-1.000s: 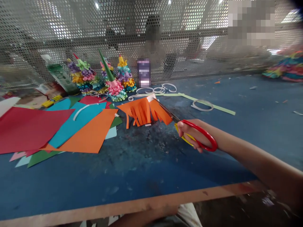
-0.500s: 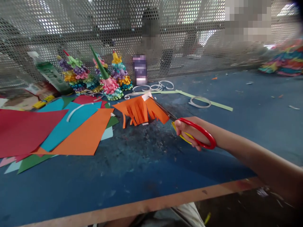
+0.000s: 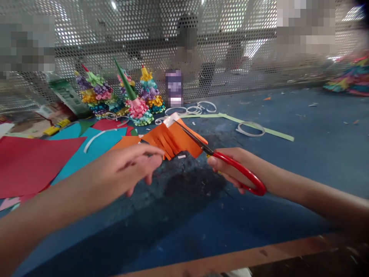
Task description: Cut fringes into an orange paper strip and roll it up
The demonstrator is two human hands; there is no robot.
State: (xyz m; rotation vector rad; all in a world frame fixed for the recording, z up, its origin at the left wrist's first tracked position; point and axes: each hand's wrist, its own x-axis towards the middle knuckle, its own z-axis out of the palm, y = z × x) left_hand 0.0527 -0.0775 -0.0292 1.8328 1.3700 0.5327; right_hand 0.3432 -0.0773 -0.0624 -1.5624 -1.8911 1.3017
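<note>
In front of me lies a piece of orange paper (image 3: 184,139) with fringe strips cut along its near edge. A pale patch (image 3: 170,120) shows on its top. My right hand (image 3: 229,165) is wrapped around the handles of scissors (image 3: 245,171) with a red loop; a bit of yellow shows under the fingers. The dark blades point left and away, across the orange paper. My left hand (image 3: 140,163), slightly blurred, reaches in from the left with its fingers apart. Its fingertips are by the left strips; whether they touch cannot be made out.
Red paper (image 3: 34,163) and blue paper (image 3: 100,140) overlap at left. Behind stand several small fringed paper trees (image 3: 138,109), a green bottle (image 3: 67,96) and a phone-like object (image 3: 174,88). Curled white strips (image 3: 250,129) and a pale green strip (image 3: 273,132) lie farther back, before a perforated metal screen (image 3: 115,38).
My left hand has come into view from the left, up to the orange paper. The orange paper has turned a little, and the scissors still lie over it in my right hand.
</note>
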